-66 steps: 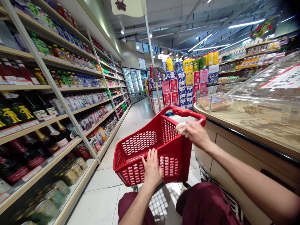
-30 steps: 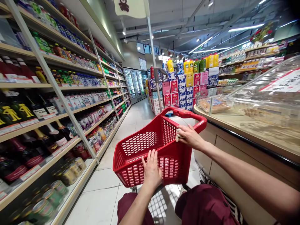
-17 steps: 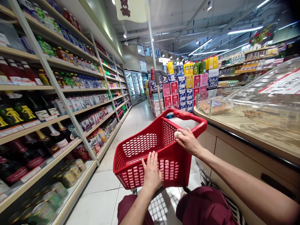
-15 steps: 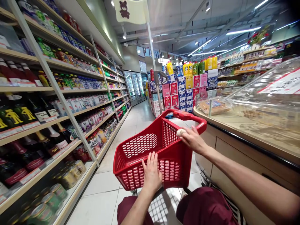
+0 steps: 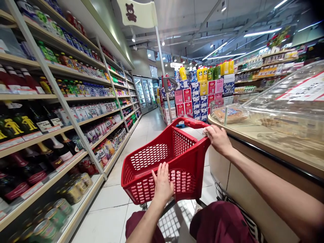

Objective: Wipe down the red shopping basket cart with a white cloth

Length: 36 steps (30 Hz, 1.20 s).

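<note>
A small red shopping cart (image 5: pixel 198 163) with perforated sides stands in front of my knees. My left hand (image 5: pixel 163 182) lies on the upper edge of its near side, fingers stretched out and nearly together, holding nothing. My right hand (image 5: pixel 219 140) is closed at the right end of the red handlebar (image 5: pixel 191 122). Between its fingers a bit of a crumpled white wad (image 5: pixel 205 131), like tissue or cloth, shows against the bar. Most of the wad is hidden. A pole (image 5: pixel 160 54) with a bear flag (image 5: pixel 138 13) rises behind the cart.
Shelves (image 5: pixel 86 96) of bottles and cans line the left side. A curved display counter (image 5: pixel 255 143) with a clear cover (image 5: pixel 268 101) stands close on the right. Stacked drink cartons (image 5: pixel 187 98) stand ahead, with glass-door fridges (image 5: pixel 144 92) farther back.
My right hand has moved right along the rim and handlebar with the white wad, onto the bar's right end. The cart and flag pole have shifted slightly left in view. My left hand stays put.
</note>
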Motion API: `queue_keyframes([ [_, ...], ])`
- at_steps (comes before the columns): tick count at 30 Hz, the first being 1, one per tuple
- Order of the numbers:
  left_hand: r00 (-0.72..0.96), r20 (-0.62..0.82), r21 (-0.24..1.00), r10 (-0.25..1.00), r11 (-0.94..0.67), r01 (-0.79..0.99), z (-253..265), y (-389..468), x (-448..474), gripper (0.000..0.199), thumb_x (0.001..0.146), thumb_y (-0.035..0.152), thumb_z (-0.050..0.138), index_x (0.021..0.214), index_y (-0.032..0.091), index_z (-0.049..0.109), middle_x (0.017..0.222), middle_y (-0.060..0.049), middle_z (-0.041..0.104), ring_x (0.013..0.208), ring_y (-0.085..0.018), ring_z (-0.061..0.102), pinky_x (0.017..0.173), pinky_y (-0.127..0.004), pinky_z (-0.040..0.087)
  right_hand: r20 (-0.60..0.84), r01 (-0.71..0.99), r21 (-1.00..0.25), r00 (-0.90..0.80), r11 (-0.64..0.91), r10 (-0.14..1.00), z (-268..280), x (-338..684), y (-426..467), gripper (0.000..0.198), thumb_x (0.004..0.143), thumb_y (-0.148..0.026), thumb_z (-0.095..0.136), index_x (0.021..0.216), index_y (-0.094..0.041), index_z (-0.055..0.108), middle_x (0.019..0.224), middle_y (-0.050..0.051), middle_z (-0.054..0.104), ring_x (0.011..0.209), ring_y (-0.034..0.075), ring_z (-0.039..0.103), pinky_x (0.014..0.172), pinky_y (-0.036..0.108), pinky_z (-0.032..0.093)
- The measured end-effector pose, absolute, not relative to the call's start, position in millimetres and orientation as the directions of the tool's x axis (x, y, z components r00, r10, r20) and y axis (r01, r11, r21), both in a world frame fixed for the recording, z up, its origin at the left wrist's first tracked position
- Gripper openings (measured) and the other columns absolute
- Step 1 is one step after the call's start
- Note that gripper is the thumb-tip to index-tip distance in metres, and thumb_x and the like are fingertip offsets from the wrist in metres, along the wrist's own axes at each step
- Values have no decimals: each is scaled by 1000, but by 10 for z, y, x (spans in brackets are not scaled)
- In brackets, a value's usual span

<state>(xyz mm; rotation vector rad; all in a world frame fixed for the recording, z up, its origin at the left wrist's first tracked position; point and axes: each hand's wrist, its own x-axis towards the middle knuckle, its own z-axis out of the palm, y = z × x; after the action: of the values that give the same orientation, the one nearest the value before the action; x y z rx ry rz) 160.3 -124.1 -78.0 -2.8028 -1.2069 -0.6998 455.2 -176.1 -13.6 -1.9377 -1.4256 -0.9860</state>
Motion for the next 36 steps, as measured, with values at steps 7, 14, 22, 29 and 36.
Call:
queue_keyframes([
  [7, 602, 395, 184, 694, -702, 688, -782, -1234, 1590, 73, 62, 8, 42, 133, 13, 27, 141, -9, 30, 132, -23, 19, 106, -55, 5, 747, 979, 203, -147, -11, 648, -274, 4108, -1706, 30, 86, -18, 36, 107, -24, 56, 112, 6, 57, 104, 18, 48, 94, 36, 28],
  [14, 602, 403, 184, 689, -706, 684, -811, -1245, 1585, 74, 62, 8, 42, 134, 14, 26, 142, -8, 29, 132, -23, 19, 106, -55, 4, 869, 964, 54, 83, -261, 488, -216, 4326, -1821, 31, 87, -20, 33, 107, -11, 55, 110, 20, 55, 104, 26, 46, 90, 44, 27],
  [22, 622, 398, 145, 674, -716, 683, -832, -1267, 1559, 76, 62, 8, 41, 136, 13, 23, 144, -7, 24, 133, -22, 14, 106, -56, 4, 848, 971, 107, 24, -215, 529, -287, 4153, -1746, 31, 85, -17, 34, 107, -13, 56, 110, 16, 57, 106, 26, 47, 93, 45, 25],
  [29, 632, 409, 88, 658, -718, 691, -848, -1284, 1540, 80, 61, 7, 42, 137, 13, 18, 145, -6, 19, 134, -22, 9, 106, -55, 5, 794, 974, 184, -66, -134, 605, -432, 3835, -1696, 32, 83, -13, 38, 108, -22, 57, 119, 6, 55, 115, 21, 43, 99, 38, 23],
  [36, 642, 397, 98, 656, -726, 681, -831, -1287, 1548, 79, 60, 8, 42, 136, 11, 20, 145, -8, 19, 134, -23, 10, 106, -57, 5, 852, 959, 8, 143, -285, 504, -305, 4063, -1720, 32, 86, -18, 33, 105, -15, 59, 117, 17, 55, 111, 27, 45, 96, 46, 21],
])
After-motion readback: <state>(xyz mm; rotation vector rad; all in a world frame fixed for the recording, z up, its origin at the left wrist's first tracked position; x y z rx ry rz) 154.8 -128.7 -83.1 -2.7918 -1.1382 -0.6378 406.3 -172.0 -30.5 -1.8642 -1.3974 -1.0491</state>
